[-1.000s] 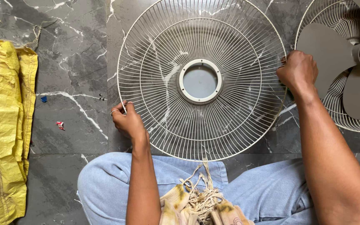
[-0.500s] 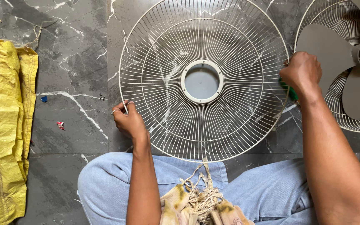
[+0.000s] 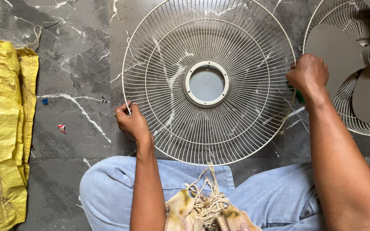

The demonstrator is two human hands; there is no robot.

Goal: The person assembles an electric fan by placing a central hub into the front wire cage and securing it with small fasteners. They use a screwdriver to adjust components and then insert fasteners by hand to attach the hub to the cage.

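White round wire fan guard (image 3: 208, 81) with a grey centre disc, lying flat on the dark marble floor (image 3: 73, 64) just before the knees. Left hand (image 3: 131, 123) clenched on the lower left rim; right hand (image 3: 308, 73) closed on the right rim, with a small green thing (image 3: 299, 96) partly hidden under it. To the right, a second guard (image 3: 356, 115) with grey fan blades (image 3: 356, 55). Far left, a yellow sack (image 3: 3, 128).
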